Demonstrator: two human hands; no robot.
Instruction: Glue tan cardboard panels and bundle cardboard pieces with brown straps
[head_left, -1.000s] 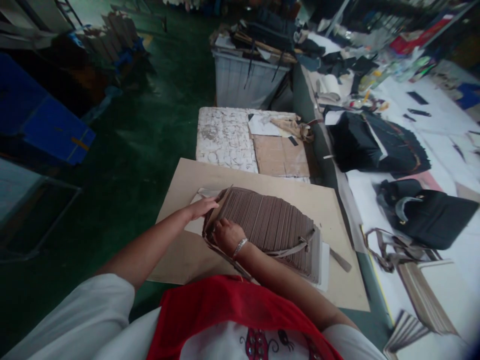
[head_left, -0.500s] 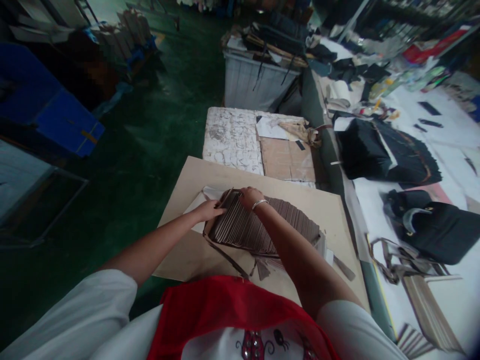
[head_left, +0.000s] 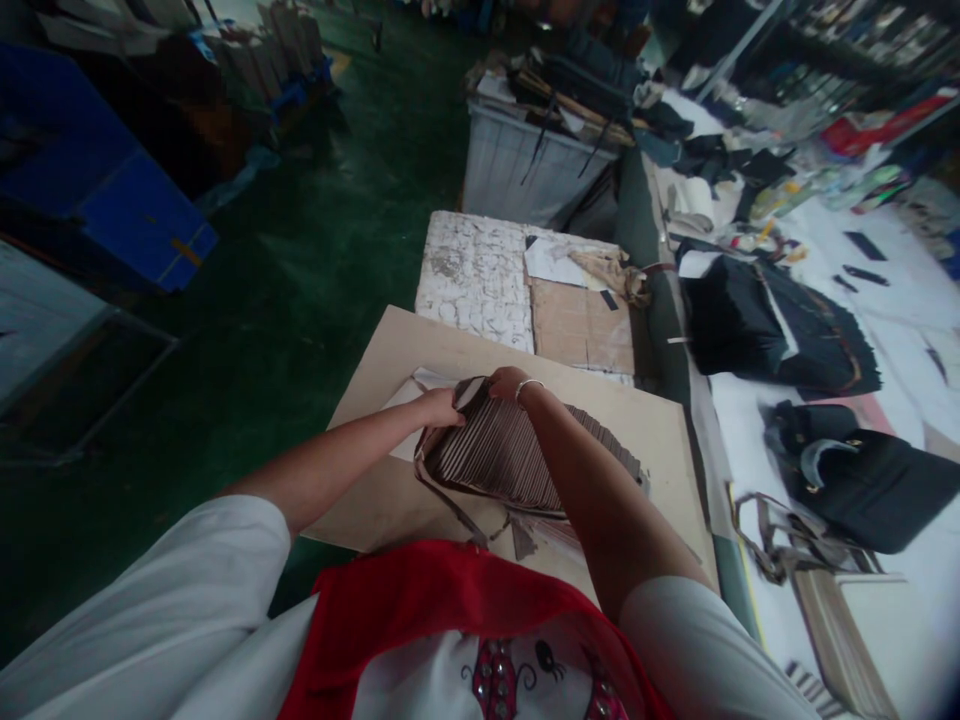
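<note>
A long row of brown flat pieces (head_left: 487,450), packed on edge like a fan, lies on the tan board (head_left: 360,400) in front of me. My left hand (head_left: 441,408) is at the far left end of the row, its fingers closed on the end brown piece. My right hand (head_left: 508,384), with a bracelet at the wrist, curls over the row's far edge close to the left hand; what its fingertips hold is hidden. A brown strap (head_left: 457,510) loops around the row's left end and trails toward me. White paper (head_left: 401,400) shows behind the left hand.
To the right, a long table (head_left: 832,590) carries black fabric bundles (head_left: 772,320), a black bag (head_left: 885,480) and brown strips. Ahead stand a white block-like surface (head_left: 476,280) with cardboard and a grey bin (head_left: 525,165). Blue boxes (head_left: 135,220) are at left on the green floor.
The left hand has moved slightly right, closer to the right hand, and the end piece now tilts up between them. The whole view has shifted a little.
</note>
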